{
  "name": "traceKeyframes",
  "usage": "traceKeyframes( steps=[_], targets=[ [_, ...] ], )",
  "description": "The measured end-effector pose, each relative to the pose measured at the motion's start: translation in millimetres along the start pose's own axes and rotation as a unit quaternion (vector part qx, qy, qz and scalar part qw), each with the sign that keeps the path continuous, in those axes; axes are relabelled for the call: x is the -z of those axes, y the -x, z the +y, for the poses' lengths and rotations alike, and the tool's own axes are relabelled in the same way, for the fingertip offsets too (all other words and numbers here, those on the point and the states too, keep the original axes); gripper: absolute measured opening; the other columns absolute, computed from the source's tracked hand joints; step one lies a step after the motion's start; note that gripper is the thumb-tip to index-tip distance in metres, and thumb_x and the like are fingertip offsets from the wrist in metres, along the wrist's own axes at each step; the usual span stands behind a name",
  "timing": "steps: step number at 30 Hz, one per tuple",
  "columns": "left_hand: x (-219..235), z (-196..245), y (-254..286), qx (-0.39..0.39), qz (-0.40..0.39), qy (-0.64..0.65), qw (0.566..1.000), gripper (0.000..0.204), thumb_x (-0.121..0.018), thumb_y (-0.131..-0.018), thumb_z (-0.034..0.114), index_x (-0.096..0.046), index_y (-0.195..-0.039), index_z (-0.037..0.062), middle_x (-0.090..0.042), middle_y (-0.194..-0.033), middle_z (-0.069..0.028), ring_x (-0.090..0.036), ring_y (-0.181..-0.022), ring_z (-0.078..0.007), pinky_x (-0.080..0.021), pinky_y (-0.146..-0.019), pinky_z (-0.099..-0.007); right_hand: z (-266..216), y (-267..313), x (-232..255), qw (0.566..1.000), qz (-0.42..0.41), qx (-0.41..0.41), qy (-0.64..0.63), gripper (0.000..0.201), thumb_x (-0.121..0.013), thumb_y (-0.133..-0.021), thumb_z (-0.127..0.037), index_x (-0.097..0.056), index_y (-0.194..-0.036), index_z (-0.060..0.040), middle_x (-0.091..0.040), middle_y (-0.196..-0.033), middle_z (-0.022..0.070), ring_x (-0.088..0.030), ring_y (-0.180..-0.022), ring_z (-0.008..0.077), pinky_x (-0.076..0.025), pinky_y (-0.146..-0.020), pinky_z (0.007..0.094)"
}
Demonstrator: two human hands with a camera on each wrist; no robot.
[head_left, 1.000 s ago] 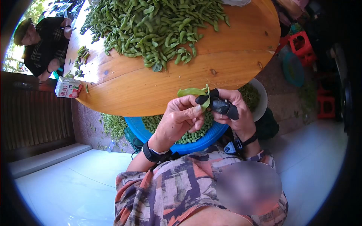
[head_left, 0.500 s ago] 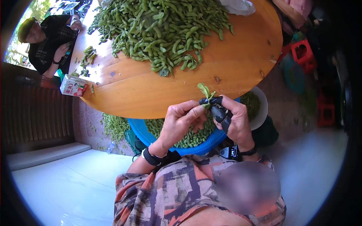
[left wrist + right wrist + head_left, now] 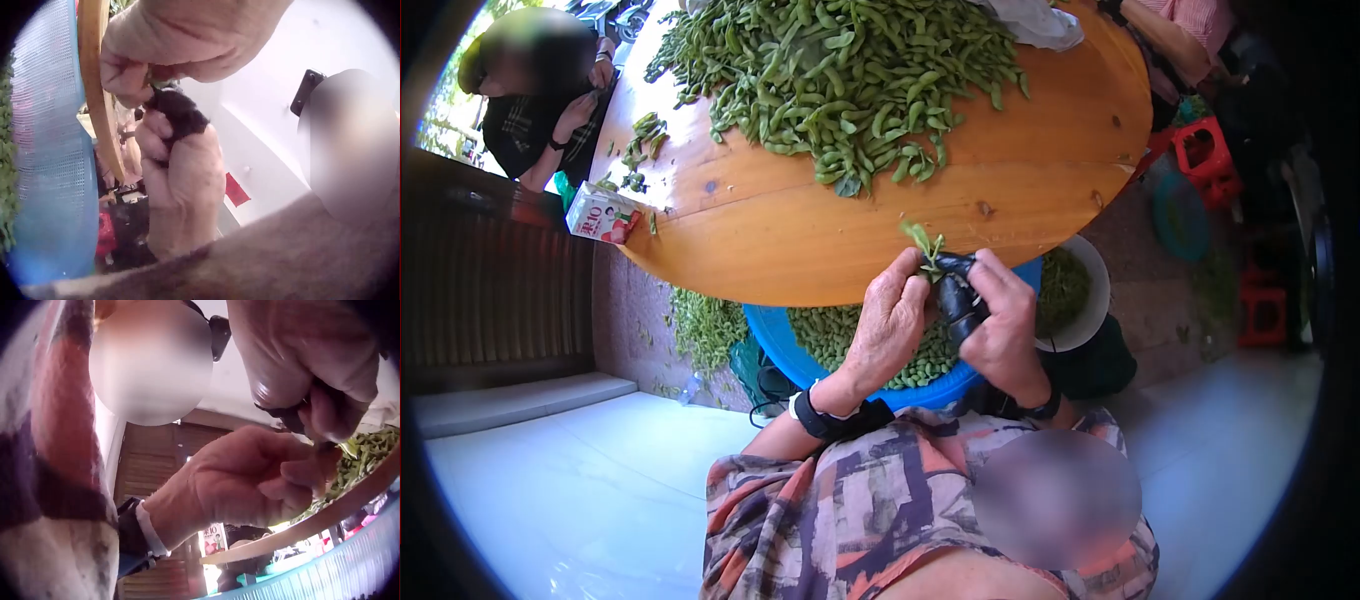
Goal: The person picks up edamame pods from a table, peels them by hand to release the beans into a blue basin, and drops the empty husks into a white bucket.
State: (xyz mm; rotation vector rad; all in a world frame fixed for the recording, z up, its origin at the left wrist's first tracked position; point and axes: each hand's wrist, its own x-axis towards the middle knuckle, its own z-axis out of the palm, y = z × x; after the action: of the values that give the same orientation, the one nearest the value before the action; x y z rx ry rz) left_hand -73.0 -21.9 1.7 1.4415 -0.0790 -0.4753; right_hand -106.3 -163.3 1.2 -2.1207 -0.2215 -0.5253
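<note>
In the head view a split green soybean pod (image 3: 927,243) sticks up between the two hands above the blue basin. My left hand (image 3: 888,322) pinches it between thumb and forefinger. Black coverings (image 3: 960,308) wrap the thumb and forefinger of my right hand (image 3: 1006,325), whose covered fingertips grip the pod's lower part against the left fingers. The left wrist view shows the left hand (image 3: 194,37) over the curled right hand (image 3: 184,156), with the pod mostly hidden. Shelled green beans (image 3: 830,342) fill the blue basin (image 3: 762,330) below.
A large heap of soybean pods (image 3: 830,80) covers the back of the round wooden table (image 3: 800,240). A drink carton (image 3: 603,213) stands at its left edge, near another person (image 3: 525,130). A white basin (image 3: 1097,290) sits right of the blue one; red stools (image 3: 1208,160) stand beyond.
The pod, earlier long and spread to the left, now stands up as a smaller split piece. Both hands have drawn together, and the right hand has turned over more, palm down.
</note>
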Motion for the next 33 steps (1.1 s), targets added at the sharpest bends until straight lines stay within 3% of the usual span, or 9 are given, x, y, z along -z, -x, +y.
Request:
traceKeyframes(
  steps=[2,6,8,11,15,17,22,28,33],
  targets=[
    [4.8,-7.0,-1.2,0.015,-0.005,0.021,1.0,0.014,-0.041,-0.095,0.008,-0.053,-0.094,0.0007,-0.044,-0.066,0.0021,-0.039,-0.056,-0.0081,-0.036,-0.049,-0.0252,2.3,-4.9,6.6,0.987,-0.041,-0.103,-0.117,0.019,-0.059,-0.073,0.004,-0.059,-0.092,0.0037,-0.053,-0.081,0.0166,-0.057,-0.071,0.0328,-0.046,-0.063,0.0357],
    [10.3,-7.2,-0.1,0.058,-0.066,0.077,0.993,0.015,-0.042,-0.094,0.009,-0.055,-0.093,0.0011,-0.045,-0.064,0.0013,-0.043,-0.056,-0.0085,-0.038,-0.051,-0.0251,11.7,-6.2,8.8,0.993,-0.007,-0.049,-0.109,0.012,-0.063,-0.083,-0.005,-0.063,-0.093,0.0018,-0.054,-0.073,0.0088,-0.056,-0.063,0.0195,-0.044,-0.058,0.0291],
    [16.3,-3.8,0.9,0.049,-0.084,0.087,0.991,0.016,-0.044,-0.094,0.01,-0.057,-0.096,0.0004,-0.049,-0.064,-0.0003,-0.047,-0.057,-0.009,-0.04,-0.052,-0.0247,9.9,-0.3,48.4,0.929,-0.031,-0.247,-0.274,0.011,-0.06,-0.088,-0.011,-0.064,-0.093,-0.0019,-0.054,-0.069,0.0,-0.051,-0.057,0.008,-0.039,-0.052,0.0231],
    [47.2,26.0,5.5,0.003,-0.354,-0.229,0.907,0.02,-0.055,-0.091,0.003,-0.065,-0.108,-0.0014,-0.071,-0.089,-0.0099,-0.069,-0.085,-0.0157,-0.054,-0.076,-0.03,27.7,15.7,109.7,0.938,0.036,-0.239,-0.247,0.018,-0.057,-0.088,-0.013,-0.066,-0.1,-0.0028,-0.054,-0.068,-0.0045,-0.048,-0.058,0.0024,-0.036,-0.05,0.0204],
    [82.9,49.7,-12.9,-0.174,-0.089,-0.356,0.914,0.02,-0.06,-0.083,-0.007,-0.07,-0.099,0.0001,-0.07,-0.087,-0.0113,-0.069,-0.082,-0.0226,-0.054,-0.074,-0.0322,58.0,29.3,168.2,0.979,-0.007,-0.183,0.083,0.025,-0.06,-0.085,-0.005,-0.065,-0.108,0.0035,-0.062,-0.068,0.0063,-0.059,-0.06,0.018,-0.045,-0.057,0.0305],
    [100.6,60.1,-38.7,-0.242,0.027,-0.474,0.846,0.018,-0.063,-0.083,-0.005,-0.07,-0.099,0.0005,-0.068,-0.089,-0.0132,-0.068,-0.082,-0.0268,-0.053,-0.073,-0.0341,57.2,28.6,174.7,0.879,-0.066,-0.318,0.35,0.027,-0.059,-0.082,0.0,-0.064,-0.108,0.004,-0.064,-0.076,0.021,-0.065,-0.07,0.033,-0.049,-0.066,0.0362],
    [120.6,49.7,-79.1,-0.326,0.048,-0.544,0.772,0.016,-0.064,-0.084,0.002,-0.07,-0.1,0.0027,-0.066,-0.094,-0.0146,-0.067,-0.081,-0.0314,-0.053,-0.072,-0.0379,56.7,19.2,141.3,0.936,0.004,-0.254,0.242,0.03,-0.056,-0.082,0.002,-0.065,-0.11,0.0006,-0.062,-0.082,0.0266,-0.065,-0.075,0.0362,-0.049,-0.069,0.0364],
    [117.0,44.2,-82.5,-0.286,0.044,-0.543,0.788,0.015,-0.063,-0.084,0.003,-0.065,-0.1,0.0013,-0.063,-0.095,-0.014,-0.066,-0.08,-0.0334,-0.053,-0.071,-0.0396,26.8,-15.1,85.1,0.991,-0.026,-0.118,0.051,0.029,-0.058,-0.083,0.004,-0.069,-0.11,-0.0026,-0.065,-0.077,0.0171,-0.066,-0.072,0.0193,-0.049,-0.066,0.0313],
    [114.3,45.6,-78.4,-0.32,0.009,-0.561,0.763,0.019,-0.061,-0.084,0.001,-0.062,-0.104,0.0018,-0.062,-0.094,-0.0154,-0.064,-0.076,-0.0346,-0.053,-0.068,-0.0397,2.3,-27.5,49.1,0.985,-0.104,-0.131,-0.052,0.029,-0.06,-0.082,0.008,-0.069,-0.109,-0.0009,-0.069,-0.083,0.0152,-0.068,-0.075,0.0206,-0.051,-0.07,0.0301]
  ],
)
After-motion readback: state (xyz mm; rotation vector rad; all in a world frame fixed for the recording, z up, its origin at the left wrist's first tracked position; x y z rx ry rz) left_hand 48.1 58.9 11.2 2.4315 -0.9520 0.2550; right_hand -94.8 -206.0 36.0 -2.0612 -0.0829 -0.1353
